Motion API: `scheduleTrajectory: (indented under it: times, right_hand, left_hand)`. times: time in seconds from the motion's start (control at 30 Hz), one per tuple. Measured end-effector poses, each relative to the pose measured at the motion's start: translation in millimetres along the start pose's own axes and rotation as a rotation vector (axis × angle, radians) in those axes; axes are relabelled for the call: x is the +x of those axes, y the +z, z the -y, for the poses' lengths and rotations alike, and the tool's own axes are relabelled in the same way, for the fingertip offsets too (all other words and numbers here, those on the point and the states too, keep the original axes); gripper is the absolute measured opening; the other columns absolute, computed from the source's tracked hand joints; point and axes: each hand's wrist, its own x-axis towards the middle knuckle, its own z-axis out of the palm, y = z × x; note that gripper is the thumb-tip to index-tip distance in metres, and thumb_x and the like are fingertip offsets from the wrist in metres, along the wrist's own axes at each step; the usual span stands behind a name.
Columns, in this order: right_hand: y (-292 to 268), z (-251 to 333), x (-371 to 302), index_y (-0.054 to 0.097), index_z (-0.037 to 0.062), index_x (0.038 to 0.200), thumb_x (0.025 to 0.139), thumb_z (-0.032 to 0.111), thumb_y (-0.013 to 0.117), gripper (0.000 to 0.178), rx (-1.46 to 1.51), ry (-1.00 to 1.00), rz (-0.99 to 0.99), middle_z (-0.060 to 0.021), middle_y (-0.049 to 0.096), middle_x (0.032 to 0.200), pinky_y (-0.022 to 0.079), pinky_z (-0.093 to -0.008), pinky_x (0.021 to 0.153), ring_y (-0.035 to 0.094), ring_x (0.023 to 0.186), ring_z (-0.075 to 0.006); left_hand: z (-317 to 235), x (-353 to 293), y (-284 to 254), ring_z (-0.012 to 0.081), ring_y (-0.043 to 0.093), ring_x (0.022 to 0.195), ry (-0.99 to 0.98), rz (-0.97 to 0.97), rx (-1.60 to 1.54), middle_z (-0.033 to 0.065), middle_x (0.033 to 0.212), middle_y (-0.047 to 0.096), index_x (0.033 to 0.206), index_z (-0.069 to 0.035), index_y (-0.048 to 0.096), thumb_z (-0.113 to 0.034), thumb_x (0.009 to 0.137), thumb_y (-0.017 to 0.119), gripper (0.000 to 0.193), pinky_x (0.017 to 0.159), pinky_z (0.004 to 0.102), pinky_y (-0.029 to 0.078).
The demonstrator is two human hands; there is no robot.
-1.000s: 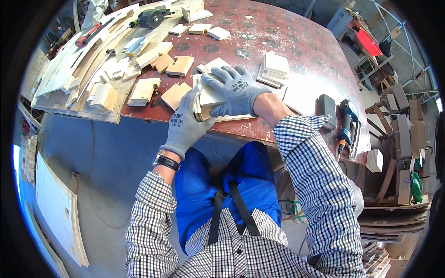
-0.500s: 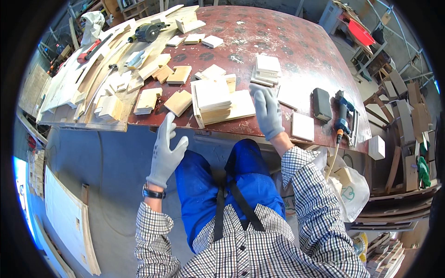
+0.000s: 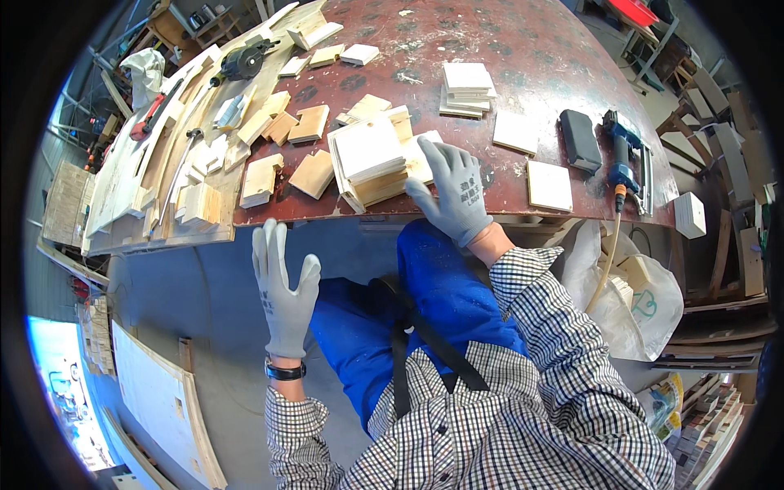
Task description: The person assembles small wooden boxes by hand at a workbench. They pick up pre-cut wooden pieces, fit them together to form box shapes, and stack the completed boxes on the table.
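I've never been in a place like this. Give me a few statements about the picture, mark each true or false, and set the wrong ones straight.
1. The right hand is nearer the stacked wooden boards than the left hand is. True.
2. The left hand is clenched in a fist. False: it is open, with nothing in it.
3. The black rectangular case lies to the left of the blue nail gun. True.
4. Neither wrist wears anything. False: a wristwatch is on the left wrist.
5. A pale hose runs from the nail gun over the edge of the table. True.
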Motion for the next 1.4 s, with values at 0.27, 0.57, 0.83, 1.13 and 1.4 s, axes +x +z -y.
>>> scheduleTrajectory:
  times: [0.27,0.57,0.83,1.13,1.4]
  right_hand:
    - [36.1,13.0,10.5,0.054,0.0024,0.144,0.101,0.048,0.061,0.063,0.092,0.146,0.01,-0.0143,0.063,0.127,0.044,-0.0495,0.103,0.06,0.118,-0.0335]
    - [27.8,18.5,13.5,0.054,0.0115,0.152,0.096,0.046,0.062,0.066,0.26,0.245,0.172,-0.0032,0.06,0.115,0.045,-0.0387,0.099,0.056,0.114,-0.022]
    - [26.4,12.8,18.7,0.056,0.019,0.154,0.094,0.049,0.062,0.067,0.235,0.288,0.34,-0.003,0.062,0.129,0.047,-0.0388,0.1,0.06,0.12,-0.0198]
    - [28.1,10.2,18.2,0.06,0.0192,0.15,0.092,0.048,0.064,0.065,0.377,0.322,0.326,-0.0034,0.061,0.131,0.05,-0.0348,0.095,0.062,0.118,-0.0191]
    - [27.9,11.8,18.9,0.052,0.0074,0.152,0.093,0.041,0.06,0.068,0.346,0.31,0.327,-0.0068,0.06,0.123,0.048,-0.0345,0.099,0.057,0.12,-0.0217]
  left_hand:
    - [-35.4,180.9,43.8,0.0467,0.023,0.159,0.38,0.416,0.147,0.026,0.17,0.031,0.166,0.002,0.025,-0.049,0.102,0.066,0.092,0.129,0.0564,0.021]
    - [-32.4,193.0,55.1,0.0515,0.025,0.155,0.412,0.719,0.195,0.0338,0.167,0.024,0.165,0.005,0.019,-0.057,0.088,0.075,0.114,0.126,0.0586,0.023]
    - [-37.8,208.6,54.4,0.0543,0.029,0.15,0.454,0.879,0.301,0.0367,0.165,0.021,0.165,0.004,0.011,-0.044,0.078,0.082,0.122,0.122,0.0624,0.027]
    - [-44.5,218.1,48.9,0.0586,0.023,0.154,0.478,0.993,0.413,0.04,0.166,0.016,0.167,0.006,-0.001,-0.072,0.084,0.075,0.137,0.123,0.0681,0.026]
    - [-45.4,220.3,47.0,0.0593,0.025,0.152,0.488,1.017,0.444,0.0428,0.164,0.015,0.165,0.009,-0.002,-0.073,0.092,0.066,0.129,0.122,0.0691,0.028]
